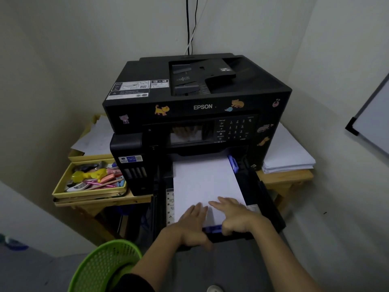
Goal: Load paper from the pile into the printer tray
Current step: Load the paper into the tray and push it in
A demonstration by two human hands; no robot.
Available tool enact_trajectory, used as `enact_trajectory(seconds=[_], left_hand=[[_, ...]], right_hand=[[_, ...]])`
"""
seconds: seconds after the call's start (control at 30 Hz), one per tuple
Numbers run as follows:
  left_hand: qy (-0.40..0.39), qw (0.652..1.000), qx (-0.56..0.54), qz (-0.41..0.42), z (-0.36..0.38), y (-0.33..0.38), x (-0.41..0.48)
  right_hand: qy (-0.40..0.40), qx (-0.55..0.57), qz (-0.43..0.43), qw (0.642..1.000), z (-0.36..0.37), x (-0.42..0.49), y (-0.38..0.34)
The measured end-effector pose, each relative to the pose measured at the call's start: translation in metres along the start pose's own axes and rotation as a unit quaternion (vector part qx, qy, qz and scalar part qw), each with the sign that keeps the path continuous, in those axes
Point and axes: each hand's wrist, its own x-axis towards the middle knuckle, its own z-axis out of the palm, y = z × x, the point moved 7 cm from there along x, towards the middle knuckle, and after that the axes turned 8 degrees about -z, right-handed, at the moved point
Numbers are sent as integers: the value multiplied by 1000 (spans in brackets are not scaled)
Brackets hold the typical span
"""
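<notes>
A black Epson printer (195, 98) stands on a wooden table, its paper tray (265, 199) pulled out toward me. A white paper stack (202, 178) lies flat inside the tray between blue guides. My left hand (191, 224) rests on the near edge of the stack, fingers spread on the paper and thumb at the tray's front lip. Beside it, my right hand (233, 213) presses flat on the near right part of the paper, over the blue rear guide (212, 228). The paper pile (288, 159) sits on the table to the printer's right.
A yellow tray (63, 186) of pens and small items sits left of the printer, with loose sheets (94, 135) behind it. A green mesh basket (105, 264) stands on the floor at lower left. Walls close in on both sides; a whiteboard (372, 123) hangs at right.
</notes>
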Motion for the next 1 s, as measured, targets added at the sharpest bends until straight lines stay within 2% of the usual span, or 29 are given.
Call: enact_trajectory(seconds=[0.07, 0.13, 0.2, 0.3, 0.5, 0.73, 1.0], left_hand=[[11, 998, 61, -10, 10, 0, -1], [57, 991, 116, -24, 16, 1, 0], [106, 980, 166, -39, 20, 2, 2], [122, 970, 207, -46, 26, 3, 6], [114, 967, 222, -44, 21, -4, 14], [90, 976, 192, -47, -21, -8, 40], [127, 983, 114, -62, -56, -16, 63]], right_hand=[[-22, -66, 4, 998, 12, -6, -1], [-6, -127, 14, 992, 21, -9, 3], [39, -164, 11, 986, 26, -10, 4], [109, -190, 1, 976, 25, -11, 5], [122, -234, 8, 965, 27, 1, 0], [114, -242, 10, 963, -8, 32, -7], [113, -230, 31, 966, -39, 60, -5]])
